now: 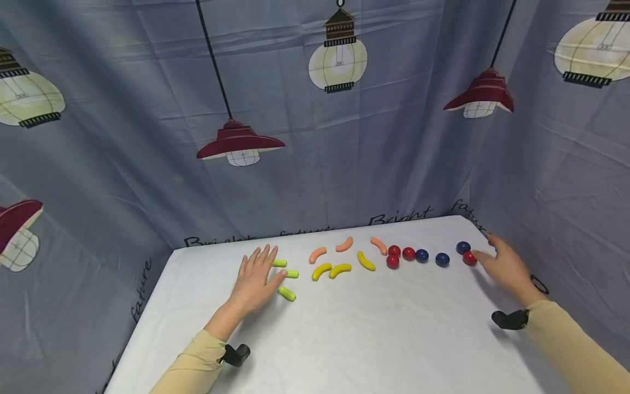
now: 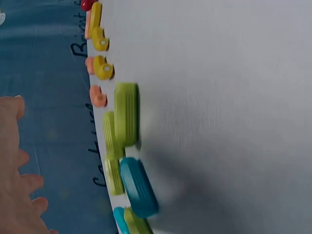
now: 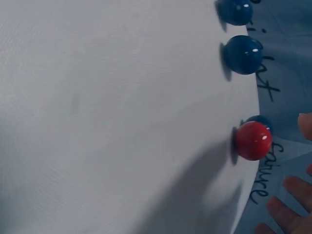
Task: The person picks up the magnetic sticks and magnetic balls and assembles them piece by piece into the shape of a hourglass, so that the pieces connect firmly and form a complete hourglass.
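My left hand [image 1: 253,285], fingers spread, hovers at the left of the white table beside several ribbed light-green pieces [image 1: 286,294]. The left wrist view also shows two ribbed teal pieces [image 2: 139,187] near them, which the hand hides from the head view. It holds nothing. On the far right, my right hand [image 1: 507,272] is extended beside a red ball [image 1: 470,258], its thumb nearest the ball. In the right wrist view, a gap shows between the fingers [image 3: 287,214] and the red ball [image 3: 253,141]. A blue ball [image 1: 463,247] sits just behind it.
Three yellow toy bananas [image 1: 366,261] and three curved orange-pink pieces [image 1: 344,244] lie mid-table. Right of them stand three red balls [image 1: 392,261] and two blue balls [image 1: 442,259]. Grey-blue curtains with printed lamps [image 1: 315,180] hang behind the table [image 1: 354,339] and at its sides.
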A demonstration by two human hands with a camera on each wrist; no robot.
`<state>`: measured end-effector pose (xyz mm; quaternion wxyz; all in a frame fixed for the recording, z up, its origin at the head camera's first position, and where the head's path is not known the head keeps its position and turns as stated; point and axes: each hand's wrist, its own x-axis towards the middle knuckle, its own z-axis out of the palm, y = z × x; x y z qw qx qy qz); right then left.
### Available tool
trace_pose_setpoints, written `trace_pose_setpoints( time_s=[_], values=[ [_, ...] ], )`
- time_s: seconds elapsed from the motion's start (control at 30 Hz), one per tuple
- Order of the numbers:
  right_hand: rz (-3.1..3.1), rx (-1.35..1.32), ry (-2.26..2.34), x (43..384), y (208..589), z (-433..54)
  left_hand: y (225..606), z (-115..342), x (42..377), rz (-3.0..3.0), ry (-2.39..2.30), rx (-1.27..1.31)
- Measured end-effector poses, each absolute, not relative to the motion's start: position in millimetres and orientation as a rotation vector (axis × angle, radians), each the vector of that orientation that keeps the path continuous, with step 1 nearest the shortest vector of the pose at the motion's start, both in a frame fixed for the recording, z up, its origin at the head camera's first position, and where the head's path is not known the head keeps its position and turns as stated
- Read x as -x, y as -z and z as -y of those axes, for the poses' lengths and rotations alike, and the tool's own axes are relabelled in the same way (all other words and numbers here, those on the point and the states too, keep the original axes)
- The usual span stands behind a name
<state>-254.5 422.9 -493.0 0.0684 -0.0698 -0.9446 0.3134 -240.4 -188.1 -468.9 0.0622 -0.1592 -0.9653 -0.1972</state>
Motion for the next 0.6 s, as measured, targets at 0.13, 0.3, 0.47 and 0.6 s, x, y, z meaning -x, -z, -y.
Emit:
trace_pose_setpoints(
  time_s=[0.13, 0.3, 0.47, 0.6],
  values=[
    [2.874, 0.231, -0.987, 253, 502, -423, 472, 174, 240, 2.901, 0.642, 0.527],
    [2.895, 0.271, -0.980, 252, 510, -423, 477, 151, 242, 2.878, 0.681, 0.555],
    [2.903, 0.316, -0.937, 249, 517, -422, 486, 123, 246, 2.883, 0.668, 0.546],
    [2.901, 0.324, -0.895, 248, 520, -420, 494, 104, 252, 2.883, 0.612, 0.567]
  ],
)
